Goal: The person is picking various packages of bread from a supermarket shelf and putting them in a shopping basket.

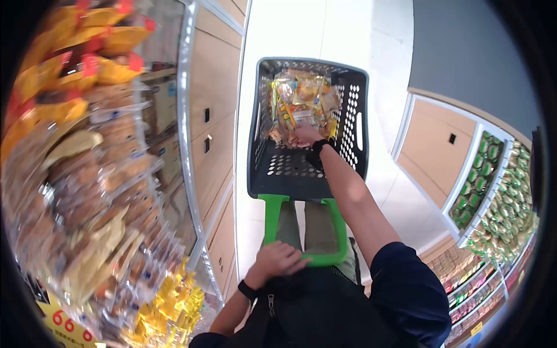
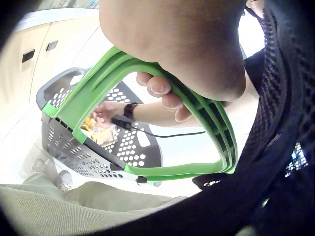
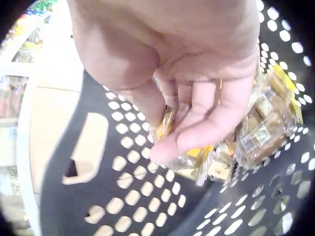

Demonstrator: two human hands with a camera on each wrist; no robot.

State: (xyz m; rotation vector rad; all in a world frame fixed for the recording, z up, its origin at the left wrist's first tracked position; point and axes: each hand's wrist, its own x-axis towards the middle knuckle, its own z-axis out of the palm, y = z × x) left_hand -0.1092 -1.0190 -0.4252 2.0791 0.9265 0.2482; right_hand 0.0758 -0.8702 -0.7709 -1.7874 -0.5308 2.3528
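My right hand reaches down inside the dark grey basket, among several clear and yellow snack packets. In the right wrist view its fingers curl towards the thumb, and the hand pinches a small clear and yellow packet; part of it is hidden by the fingers. My left hand grips the basket's green handle near my body. Seen from the left wrist, the fingers of that hand come round the green handle from above.
Shelves heaped with wrapped snacks stand close on the left, above wooden cabinets. On the right are another cabinet and racks of green packages. Pale floor tiles show beyond the basket.
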